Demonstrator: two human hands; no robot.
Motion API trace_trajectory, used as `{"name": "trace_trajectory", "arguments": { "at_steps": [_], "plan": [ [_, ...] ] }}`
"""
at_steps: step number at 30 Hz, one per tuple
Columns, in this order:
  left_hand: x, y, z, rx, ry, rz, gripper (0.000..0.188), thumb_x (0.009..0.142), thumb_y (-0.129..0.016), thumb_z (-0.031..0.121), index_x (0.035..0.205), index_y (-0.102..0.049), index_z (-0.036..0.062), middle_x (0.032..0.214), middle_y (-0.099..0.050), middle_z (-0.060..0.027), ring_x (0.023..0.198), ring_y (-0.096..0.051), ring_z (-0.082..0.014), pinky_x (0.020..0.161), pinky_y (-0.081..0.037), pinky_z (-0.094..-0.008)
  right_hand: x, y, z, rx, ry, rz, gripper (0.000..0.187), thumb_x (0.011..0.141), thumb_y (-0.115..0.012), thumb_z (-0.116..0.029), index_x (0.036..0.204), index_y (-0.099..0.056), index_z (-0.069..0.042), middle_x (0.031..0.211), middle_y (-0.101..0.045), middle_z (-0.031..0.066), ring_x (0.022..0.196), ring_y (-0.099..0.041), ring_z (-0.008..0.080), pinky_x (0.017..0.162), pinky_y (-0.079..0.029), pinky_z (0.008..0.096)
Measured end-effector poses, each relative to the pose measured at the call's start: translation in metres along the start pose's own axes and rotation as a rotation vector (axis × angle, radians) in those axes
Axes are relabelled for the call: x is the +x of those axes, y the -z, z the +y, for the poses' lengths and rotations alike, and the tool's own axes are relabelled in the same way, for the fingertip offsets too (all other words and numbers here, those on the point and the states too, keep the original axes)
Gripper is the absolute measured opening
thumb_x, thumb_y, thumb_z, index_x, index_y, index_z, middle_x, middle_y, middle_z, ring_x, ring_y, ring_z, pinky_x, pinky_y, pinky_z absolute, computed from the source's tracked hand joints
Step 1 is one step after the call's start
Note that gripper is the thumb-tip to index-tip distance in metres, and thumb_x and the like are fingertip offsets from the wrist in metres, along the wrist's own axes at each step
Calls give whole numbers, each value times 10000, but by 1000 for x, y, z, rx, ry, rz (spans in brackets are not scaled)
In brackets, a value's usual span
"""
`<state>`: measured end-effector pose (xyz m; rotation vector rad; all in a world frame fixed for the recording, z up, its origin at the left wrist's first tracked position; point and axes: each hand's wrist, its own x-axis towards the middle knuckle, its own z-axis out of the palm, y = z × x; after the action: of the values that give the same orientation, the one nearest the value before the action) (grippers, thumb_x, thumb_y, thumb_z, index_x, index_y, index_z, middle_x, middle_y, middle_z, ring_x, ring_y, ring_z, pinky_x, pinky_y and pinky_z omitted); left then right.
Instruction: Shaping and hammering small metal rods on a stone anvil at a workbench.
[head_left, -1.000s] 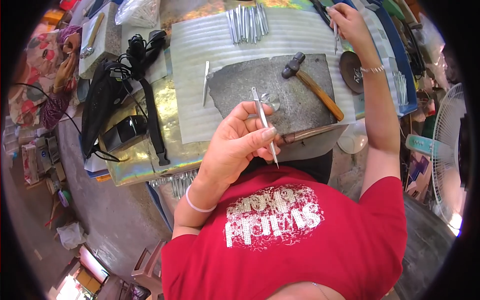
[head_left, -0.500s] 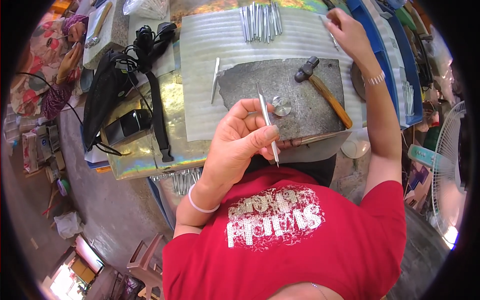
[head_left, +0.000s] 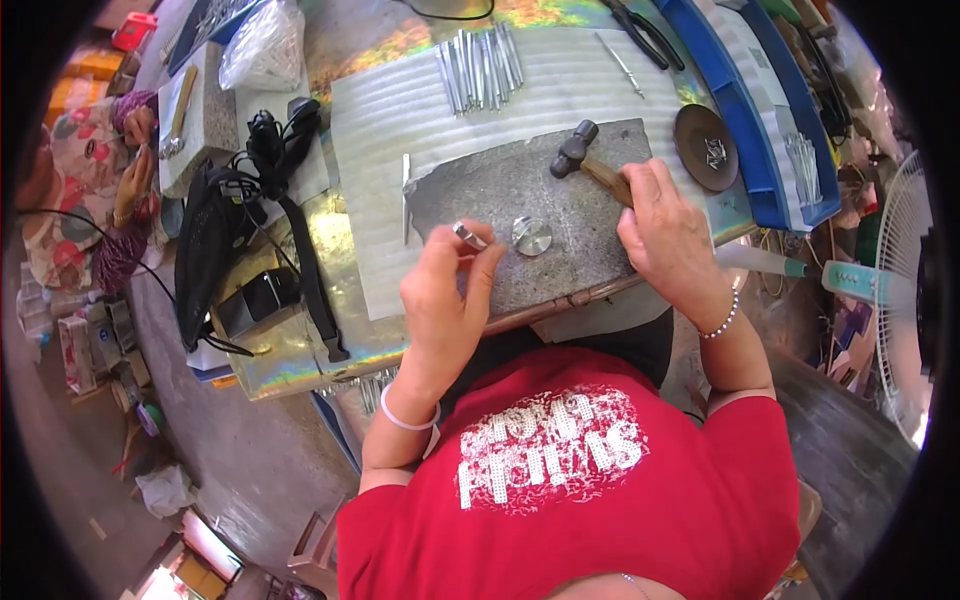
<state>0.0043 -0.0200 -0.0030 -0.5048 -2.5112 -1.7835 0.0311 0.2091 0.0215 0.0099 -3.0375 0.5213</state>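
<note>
My left hand (head_left: 440,295) pinches a slim silver metal rod (head_left: 470,236) over the left part of a grey stone slab (head_left: 590,235). The rod is seen nearly end-on, and my fingers hide much of it. A small round metal disc (head_left: 532,236) lies on the slab just right of these fingers. My right hand (head_left: 667,235) is closed round the lower wooden handle of a hammer (head_left: 602,182), whose dark head rests toward the slab's far edge. Another thin metal rod (head_left: 406,200) lies along the slab's left side.
Several metal rods (head_left: 478,70) lie bunched on white foam sheet beyond the slab. A single pointed rod (head_left: 620,65), black-handled pliers (head_left: 648,35), a brown dish (head_left: 688,140) and a blue tray (head_left: 745,165) are right. A black bag (head_left: 205,235) lies left, near another person's hands (head_left: 135,180).
My right hand has left the pointed rod at the far right and come nearer, onto the hammer handle. My left hand has turned the rod and moved slightly left over the slab.
</note>
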Motion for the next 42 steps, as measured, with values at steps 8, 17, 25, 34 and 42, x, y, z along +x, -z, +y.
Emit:
{"name": "trace_trajectory", "arguments": {
  "at_steps": [8,17,25,34,42],
  "plan": [
    [2,-4,18,-475,301,-76,86,847,-611,-24,933,-619,-20,836,-610,-9,756,-561,-67,656,-454,-210,-29,-8,9,867,-163,29,234,859,-567,-70,1069,-491,1,719,-513,55,614,-481,114,551,-394,267],
    [6,-19,9,-243,177,-81,71,836,-616,-23,905,-628,-32,797,-633,-32,680,-572,-73,622,-460,-205,-48,-4,10,1026,-231,-102,246,873,-548,-34,1115,-509,-9,806,-507,-34,668,-434,9,578,-354,168],
    [8,-21,9,-205,135,-74,60,868,-580,1,913,-598,-34,823,-644,-67,674,-610,-100,616,-500,-214,-46,-5,3,967,-134,20,235,827,-601,-58,1043,-519,-18,709,-583,76,612,-567,101,552,-422,246],
    [10,-25,10,-140,104,-71,32,860,-575,-9,884,-587,-25,803,-645,-72,641,-620,-124,586,-503,-225,-47,-1,-1,965,-123,-23,248,820,-604,-58,1051,-522,-15,723,-592,79,633,-606,137,572,-444,256],
    [10,-25,21,373,-324,-139,155,766,-612,-50,909,-611,11,843,-649,-114,667,-647,-227,578,-507,-305,-27,10,-22,1161,112,50,311,825,-638,-73,1105,-519,-11,731,-583,76,655,-576,87,575,-439,253]
  ]
}}
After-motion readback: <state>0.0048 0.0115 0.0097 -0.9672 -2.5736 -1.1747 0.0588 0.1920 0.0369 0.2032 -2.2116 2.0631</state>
